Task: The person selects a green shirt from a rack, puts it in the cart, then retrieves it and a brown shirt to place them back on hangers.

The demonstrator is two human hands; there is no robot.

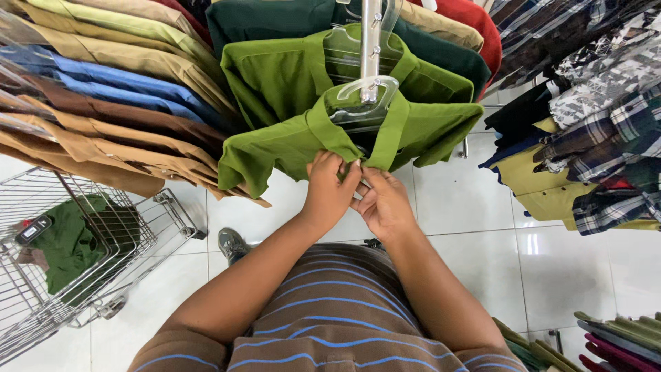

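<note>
Both hands are working at the front placket of the olive green shirt (296, 141) hanging on a clear hanger (363, 103). Left hand (329, 189) fingers are pinching the fabric edge to steady it; right hand (383, 200) fingers are closing on the opposite edge. Wire cart (41, 275) is standing left.

Left hand (329, 187), right hand (383, 201) pinching green shirt (289, 141) front, wire cart (148, 231) beside

Two green shirts (289, 141) on clear hangers (361, 100), centre frame. Two hands (358, 193) at the front collar. One wire cart (41, 275), lower left. One shoe (231, 244) on floor.
</note>
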